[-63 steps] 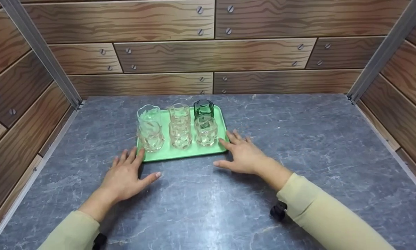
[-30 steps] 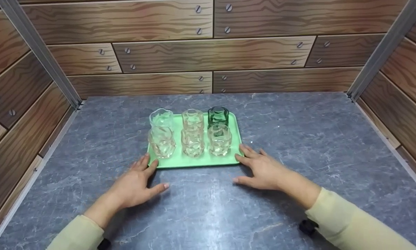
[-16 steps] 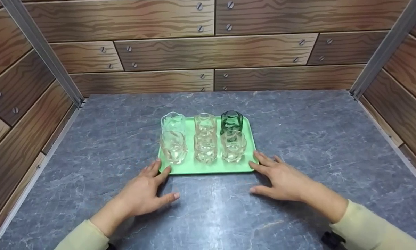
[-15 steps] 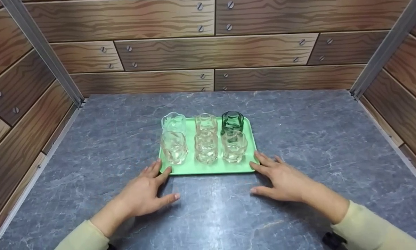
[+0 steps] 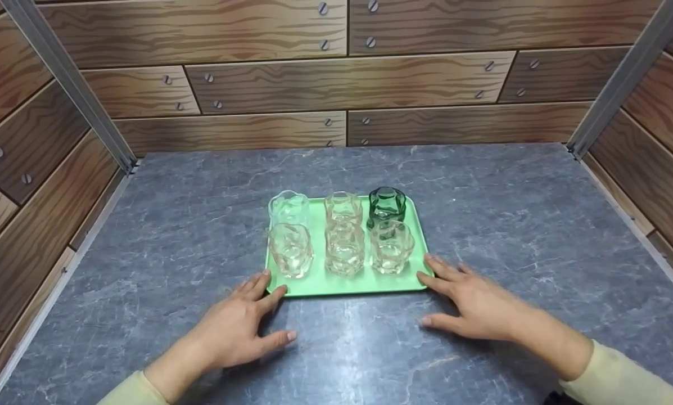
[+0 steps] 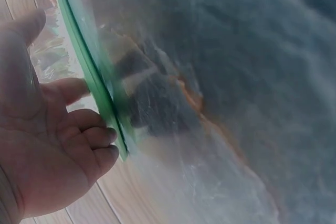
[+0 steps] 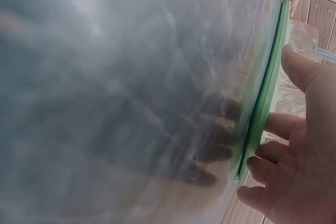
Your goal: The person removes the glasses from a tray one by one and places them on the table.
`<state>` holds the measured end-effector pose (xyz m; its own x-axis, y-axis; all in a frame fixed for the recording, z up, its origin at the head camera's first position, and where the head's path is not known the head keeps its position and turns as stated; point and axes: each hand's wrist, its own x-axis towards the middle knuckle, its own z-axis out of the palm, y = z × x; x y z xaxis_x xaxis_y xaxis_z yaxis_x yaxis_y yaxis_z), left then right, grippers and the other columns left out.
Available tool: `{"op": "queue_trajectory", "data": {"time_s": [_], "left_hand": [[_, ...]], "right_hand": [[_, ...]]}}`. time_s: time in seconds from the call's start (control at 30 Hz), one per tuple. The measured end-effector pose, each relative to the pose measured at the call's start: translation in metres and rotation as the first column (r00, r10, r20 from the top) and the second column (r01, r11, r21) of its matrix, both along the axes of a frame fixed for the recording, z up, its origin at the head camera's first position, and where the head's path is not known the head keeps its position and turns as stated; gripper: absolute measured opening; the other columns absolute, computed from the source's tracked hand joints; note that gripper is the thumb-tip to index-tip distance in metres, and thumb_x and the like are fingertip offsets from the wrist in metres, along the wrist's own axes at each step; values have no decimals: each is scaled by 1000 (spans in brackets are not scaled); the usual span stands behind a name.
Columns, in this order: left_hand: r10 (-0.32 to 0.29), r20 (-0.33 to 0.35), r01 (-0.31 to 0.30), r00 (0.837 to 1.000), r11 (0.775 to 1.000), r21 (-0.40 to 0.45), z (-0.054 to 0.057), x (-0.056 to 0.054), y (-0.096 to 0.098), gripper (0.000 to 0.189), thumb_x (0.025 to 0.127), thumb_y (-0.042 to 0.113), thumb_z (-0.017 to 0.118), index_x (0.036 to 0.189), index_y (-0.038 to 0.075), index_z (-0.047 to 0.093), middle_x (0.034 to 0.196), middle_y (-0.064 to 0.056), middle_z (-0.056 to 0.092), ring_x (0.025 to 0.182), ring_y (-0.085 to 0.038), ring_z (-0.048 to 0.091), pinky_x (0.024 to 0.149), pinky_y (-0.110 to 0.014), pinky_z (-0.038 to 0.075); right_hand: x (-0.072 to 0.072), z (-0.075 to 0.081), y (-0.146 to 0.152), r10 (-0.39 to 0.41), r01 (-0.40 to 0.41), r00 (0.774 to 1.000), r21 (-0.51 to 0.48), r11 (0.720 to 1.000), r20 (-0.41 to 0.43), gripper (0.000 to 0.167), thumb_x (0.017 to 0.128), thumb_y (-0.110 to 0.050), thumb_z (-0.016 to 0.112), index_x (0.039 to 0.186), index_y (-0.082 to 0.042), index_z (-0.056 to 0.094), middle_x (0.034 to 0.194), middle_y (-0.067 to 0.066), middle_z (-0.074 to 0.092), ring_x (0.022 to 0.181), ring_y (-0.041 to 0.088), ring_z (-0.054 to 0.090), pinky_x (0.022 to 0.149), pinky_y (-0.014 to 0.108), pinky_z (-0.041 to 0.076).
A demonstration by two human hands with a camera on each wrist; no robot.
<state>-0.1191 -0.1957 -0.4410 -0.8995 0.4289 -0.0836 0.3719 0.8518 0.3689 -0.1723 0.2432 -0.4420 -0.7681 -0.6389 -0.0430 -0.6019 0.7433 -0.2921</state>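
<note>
A light green tray [image 5: 328, 286] lies on the table, bearing two rows of wavy drinking glasses. The front row has a clear glass at left [image 5: 292, 253], one in the middle [image 5: 344, 253] and one at right [image 5: 392, 253]. Behind them stand a pale bluish glass [image 5: 289, 208], a faintly pink glass [image 5: 342, 205] and a dark glass [image 5: 387, 205]. My left hand [image 5: 229, 326] touches the tray's near left corner, its thumb spread away. At the near right corner, my right hand [image 5: 482, 306] touches the rim with extended fingers. Both wrist views show fingertips against the green rim.
The grey marbled table [image 5: 516, 225] extends around the tray. Wood-patterned panels [image 5: 269, 84] form the back and sides, with metal posts [image 5: 83, 90] at the rear corners.
The tray with its glasses has slid to the right and nearer to me. Both hands have stayed at its near corners and travelled along with it.
</note>
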Motion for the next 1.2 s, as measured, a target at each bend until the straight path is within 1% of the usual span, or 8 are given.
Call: {"op": "queue_trajectory", "data": {"time_s": [0.13, 0.43, 0.57, 0.7, 0.83, 0.97, 1.03, 1.2], "left_hand": [[-27, -9, 27, 1000, 1000, 1, 0, 5, 1, 93, 96, 77, 55, 160, 9, 49, 167, -29, 31, 153, -50, 31, 119, -69, 34], [-72, 43, 73, 996, 997, -19, 1, 8, 4, 91, 97, 77, 53, 160, 11, 50, 167, -28, 32, 155, -45, 31, 121, -64, 35], [-83, -2, 83, 997, 996, -20, 1, 3, 3, 88, 100, 73, 54, 159, 7, 51, 165, -27, 37, 152, -46, 37, 120, -64, 37], [-59, -91, 55, 994, 998, -38, -2, -6, 0, 89, 101, 67, 58, 160, 2, 45, 165, -27, 38, 151, -46, 39, 122, -62, 34], [-11, -133, 4, 991, 998, -56, -5, -23, -5, 94, 99, 67, 61, 161, -1, 39, 166, -26, 34, 152, -46, 35, 123, -62, 31], [0, -132, -7, 991, 999, -52, -8, -43, -11, 101, 97, 69, 62, 162, -5, 35, 166, -28, 33, 153, -47, 32, 125, -61, 29], [-5, -111, -1, 994, 999, -54, -9, -51, -13, 106, 96, 71, 63, 163, -5, 33, 167, -28, 31, 155, -46, 30, 126, -59, 27], [-6, -51, 4, 999, 999, -49, -10, -58, -16, 114, 91, 77, 64, 164, -4, 30, 170, -24, 27, 157, -44, 25, 128, -57, 24]], "right_hand": [[7, 1, 5, -11, 11, 1000, 4, 1000, 16, 90, 97, -73, 58, 160, -10, 48, 172, 17, 26, 153, 44, 35, 122, 69, 26], [17, -1, 15, -21, 20, 1000, 5, 1000, 23, 89, 97, -74, 59, 160, -12, 49, 172, 17, 27, 150, 48, 37, 121, 70, 27], [18, 0, 16, -22, 22, 999, -3, 1000, 27, 89, 97, -73, 59, 160, -12, 50, 172, 18, 28, 149, 51, 38, 120, 72, 27], [17, 1, 17, -11, 11, 1000, -3, 1000, 19, 88, 97, -73, 59, 159, -11, 51, 171, 19, 30, 149, 49, 38, 120, 72, 29], [16, 2, 17, 3, -3, 1000, -2, 1000, 6, 87, 98, -72, 59, 158, -10, 52, 170, 19, 31, 151, 45, 38, 120, 71, 30], [15, 2, 17, -2, 2, 1000, 0, 1000, 11, 86, 98, -72, 59, 158, -12, 53, 171, 18, 31, 148, 52, 39, 119, 71, 31], [14, 2, 16, -7, 7, 1000, -2, 1000, 10, 85, 97, -73, 59, 158, -13, 53, 171, 17, 32, 146, 55, 40, 119, 71, 32], [12, 4, 15, -11, 11, 1000, -5, 1000, 5, 85, 97, -73, 59, 157, -14, 54, 170, 16, 34, 148, 52, 39, 119, 69, 32]]}}
